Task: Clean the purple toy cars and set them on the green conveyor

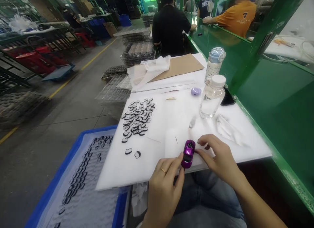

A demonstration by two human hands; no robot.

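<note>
A small shiny purple toy car (188,153) sits at the near edge of a white foam board (157,156). My left hand (164,185), with a ring on one finger, pinches the car's near end from the left. My right hand (217,156) holds its far side with curled fingertips. A heap of small black-and-white flat parts (137,117) lies on the board to the left, with two loose ones (132,152) closer to me.
A clear bottle (212,96), a capped drink bottle (215,65), a purple case (195,91), a phone (228,99) and a crumpled cloth (228,129) sit on the board's right. A blue tray (73,188) of parts is lower left. Other people work along the green bench (277,100) ahead.
</note>
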